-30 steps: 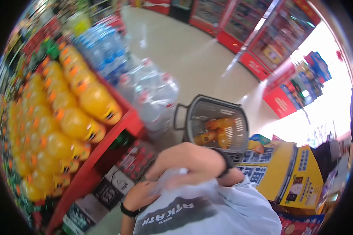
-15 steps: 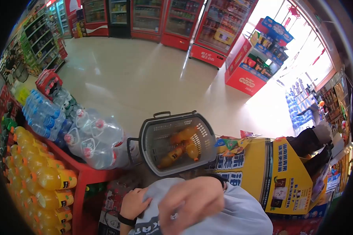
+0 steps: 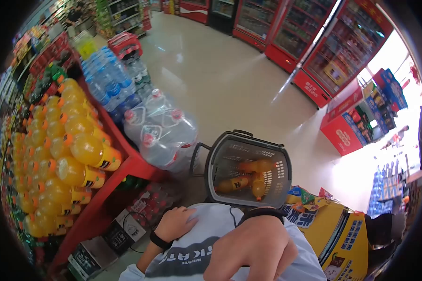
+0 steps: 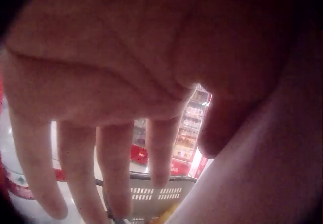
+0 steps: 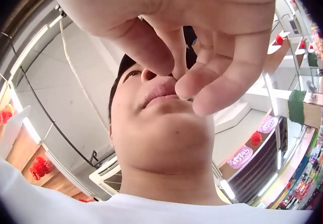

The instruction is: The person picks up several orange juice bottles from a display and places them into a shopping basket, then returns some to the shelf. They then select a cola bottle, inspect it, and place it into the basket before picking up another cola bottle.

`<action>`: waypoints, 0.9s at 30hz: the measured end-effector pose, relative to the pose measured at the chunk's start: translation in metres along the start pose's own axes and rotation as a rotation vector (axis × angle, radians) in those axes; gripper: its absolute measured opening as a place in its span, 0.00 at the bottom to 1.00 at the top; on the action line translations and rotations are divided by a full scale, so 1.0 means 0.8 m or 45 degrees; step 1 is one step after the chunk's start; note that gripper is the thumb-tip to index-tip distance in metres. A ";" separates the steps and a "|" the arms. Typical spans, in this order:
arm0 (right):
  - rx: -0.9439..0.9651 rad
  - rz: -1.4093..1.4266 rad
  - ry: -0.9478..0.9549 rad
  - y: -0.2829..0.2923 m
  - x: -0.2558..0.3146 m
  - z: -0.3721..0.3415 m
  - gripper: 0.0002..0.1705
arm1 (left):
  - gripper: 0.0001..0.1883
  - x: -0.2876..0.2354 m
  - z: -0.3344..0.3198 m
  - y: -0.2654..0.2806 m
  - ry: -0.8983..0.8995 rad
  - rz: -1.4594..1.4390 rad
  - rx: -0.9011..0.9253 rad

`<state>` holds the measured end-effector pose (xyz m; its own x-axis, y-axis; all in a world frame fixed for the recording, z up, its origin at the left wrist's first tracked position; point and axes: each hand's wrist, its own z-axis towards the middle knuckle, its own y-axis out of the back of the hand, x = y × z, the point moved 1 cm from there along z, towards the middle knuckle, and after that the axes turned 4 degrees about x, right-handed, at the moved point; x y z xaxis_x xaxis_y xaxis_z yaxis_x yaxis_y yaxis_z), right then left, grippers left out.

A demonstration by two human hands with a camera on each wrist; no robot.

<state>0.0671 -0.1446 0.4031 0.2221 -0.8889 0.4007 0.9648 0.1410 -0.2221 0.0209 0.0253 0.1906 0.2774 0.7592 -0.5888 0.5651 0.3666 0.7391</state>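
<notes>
My left hand (image 3: 176, 224) rests on the front of my white printed shirt (image 3: 192, 255). In the left wrist view its fingers (image 4: 75, 168) are straight and slightly spread, with nothing held. My right hand (image 3: 253, 248) is raised close to the head camera. The right wrist view shows its fingers (image 5: 222, 90) loosely curled near the person's face, with no object visible in them. Beyond both hands a grey shopping basket (image 3: 222, 157) stands upright, with several bottles of orange drink (image 3: 234, 184) lying inside.
On the left, a red display stand (image 3: 140, 164) bears stacked orange drink bottles (image 3: 86, 150). Large water jugs (image 3: 162, 124) stand beside the basket. A yellow printed box (image 3: 326, 225) is at the right. Red drink coolers (image 3: 309, 89) line the far side of the floor (image 3: 220, 70).
My right hand has lifted away from my shirt, toward the head camera. My left hand remains on the shirt. The head view swung rightward, then back left.
</notes>
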 end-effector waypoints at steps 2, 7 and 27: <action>0.072 0.013 0.025 0.004 -0.015 0.004 0.20 | 0.20 0.005 -0.015 -0.004 0.038 -0.030 -0.048; 0.081 0.147 -0.018 -0.003 -0.048 0.008 0.19 | 0.20 0.019 -0.048 -0.019 0.100 -0.065 -0.169; -0.059 0.063 -0.109 -0.050 -0.071 0.023 0.13 | 0.21 0.039 -0.072 -0.031 -0.076 0.069 0.054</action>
<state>0.0182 -0.0918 0.4057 0.2822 -0.8406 0.4624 0.9453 0.1613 -0.2836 -0.0292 0.0711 0.1728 0.3533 0.7434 -0.5679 0.5803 0.3020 0.7564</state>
